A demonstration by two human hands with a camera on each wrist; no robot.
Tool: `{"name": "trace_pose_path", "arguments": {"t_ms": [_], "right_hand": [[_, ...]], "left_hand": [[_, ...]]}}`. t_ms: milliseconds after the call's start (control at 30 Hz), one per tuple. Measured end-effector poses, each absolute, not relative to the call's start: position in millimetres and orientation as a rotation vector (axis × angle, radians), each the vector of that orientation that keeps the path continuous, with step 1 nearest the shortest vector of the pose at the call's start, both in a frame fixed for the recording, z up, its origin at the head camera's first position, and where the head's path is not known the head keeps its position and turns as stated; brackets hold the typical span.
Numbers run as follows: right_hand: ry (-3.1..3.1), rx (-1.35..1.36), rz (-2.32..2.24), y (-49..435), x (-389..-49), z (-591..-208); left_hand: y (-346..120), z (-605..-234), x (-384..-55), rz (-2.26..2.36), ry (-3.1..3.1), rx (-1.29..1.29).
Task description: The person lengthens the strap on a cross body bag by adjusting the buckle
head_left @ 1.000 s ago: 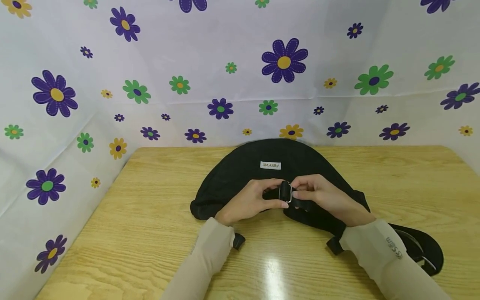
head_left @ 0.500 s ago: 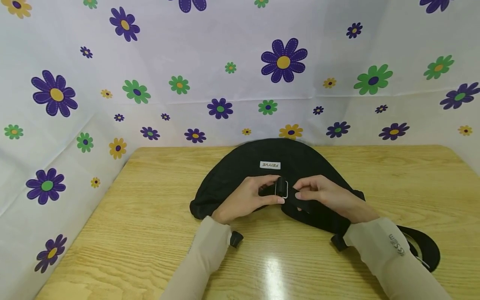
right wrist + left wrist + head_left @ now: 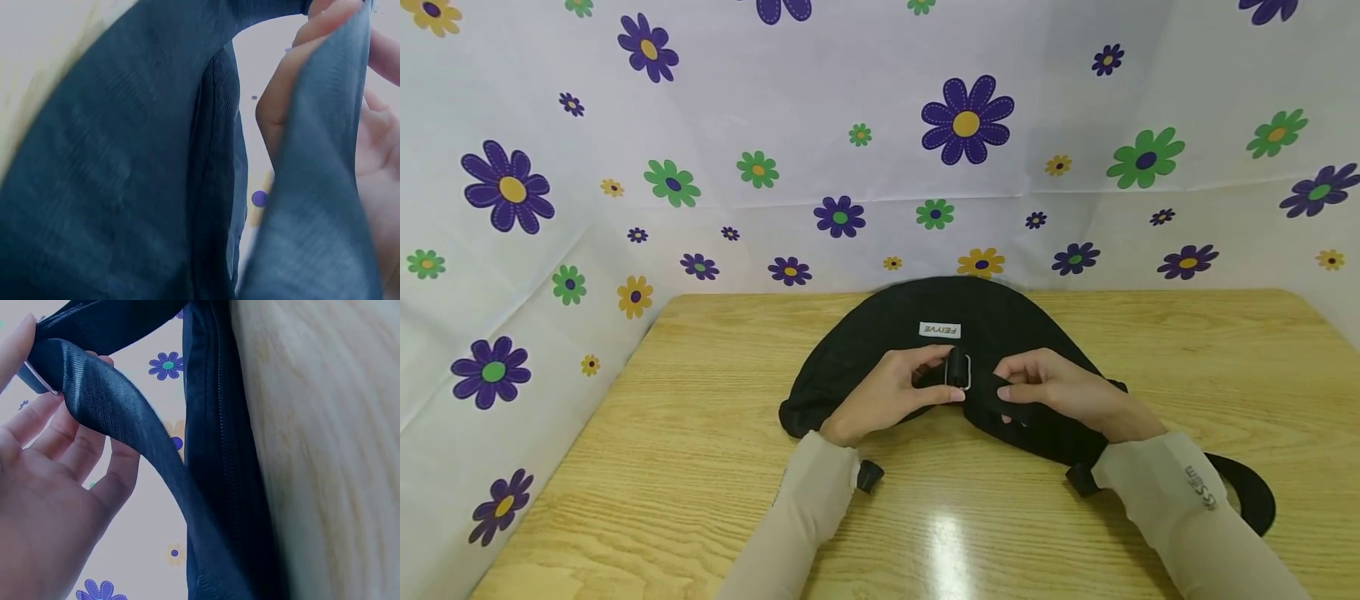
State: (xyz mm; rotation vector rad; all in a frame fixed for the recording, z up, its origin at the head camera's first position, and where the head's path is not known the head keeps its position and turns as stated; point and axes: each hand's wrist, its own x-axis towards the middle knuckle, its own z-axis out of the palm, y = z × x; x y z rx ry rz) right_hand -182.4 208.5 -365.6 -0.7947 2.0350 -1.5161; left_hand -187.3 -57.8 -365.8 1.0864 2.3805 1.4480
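A black crescent-shaped bag with a small white label lies on the table. Above its front edge, my left hand pinches the silver slide buckle and the webbing through it, thumb below and fingers above. My right hand pinches the black strap between thumb and fingers, a short way right of the buckle. In the left wrist view the strap curves down from the buckle in front of the bag's zipper. The right wrist view shows a strap length hanging from the right fingers.
Strap ends stick out beside both sleeves on the wooden table. A strap loop lies at the right, partly behind the right sleeve. A white flowered cloth hangs behind the table and along its left side.
My left hand has moved slightly left and up with the buckle. The right hand has drawn away to the right, so more strap shows between them. The loop at right has shifted slightly left.
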Motion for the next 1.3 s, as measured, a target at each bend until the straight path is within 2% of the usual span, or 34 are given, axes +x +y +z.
{"name": "trace_pose_path", "arguments": {"t_ms": [733, 1300], "right_hand": [[2.088, -0.627, -1.571, 189, -173, -358], [2.048, -0.75, -1.473, 210, -181, -359]], "left_hand": [[-48, -371, -184, 1.46, 2.283, 1.191], [-59, -364, -188, 1.436, 2.408, 1.098]]}}
